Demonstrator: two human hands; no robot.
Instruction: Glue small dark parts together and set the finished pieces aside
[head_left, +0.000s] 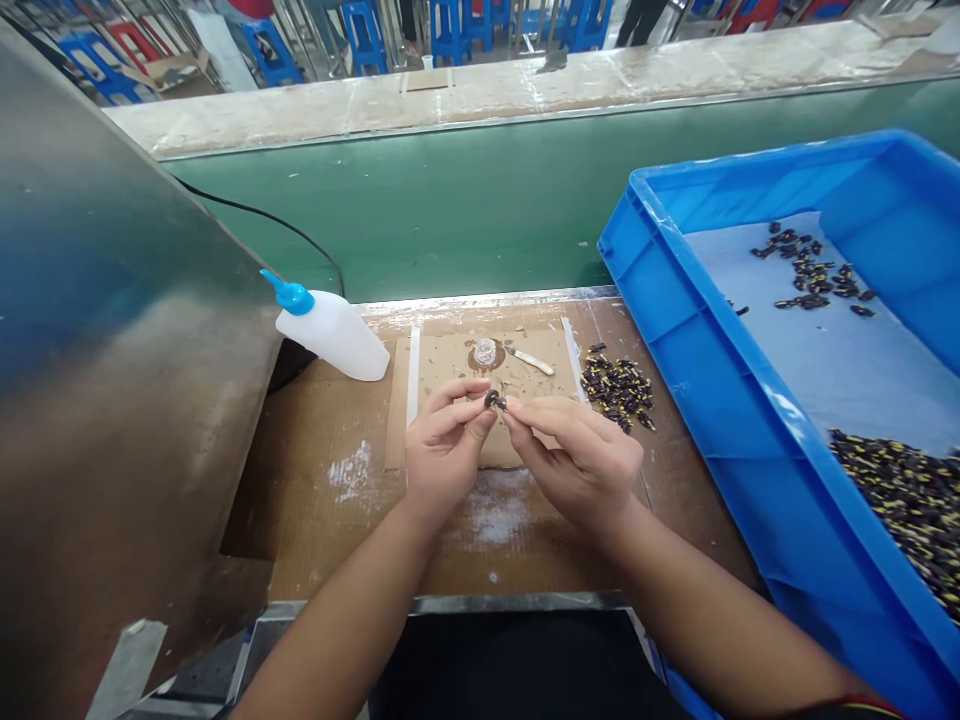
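Observation:
My left hand [446,445] pinches a small dark, rounded piece [492,399] between thumb and forefinger. Meeting it fingertip to fingertip, my right hand [574,450] is closed on the other side of the piece; whether its fingers hold a second part is too small to tell. Both hands are over a cardboard sheet [450,360] taped to the bench. Just beyond them, a small clear cup [485,352] sits on a wet brown stain. To its right lies a knife with a pale handle [534,362]. A pile of small black-and-yellow pieces [619,388] lies right of the cardboard.
A white squeeze bottle with a blue cap [334,330] leans at the left, near a metal panel [127,350]. At the right, a large blue crate [697,370] holds many black-and-yellow pieces [904,500] on a white sheet. Behind runs a green belt [465,220].

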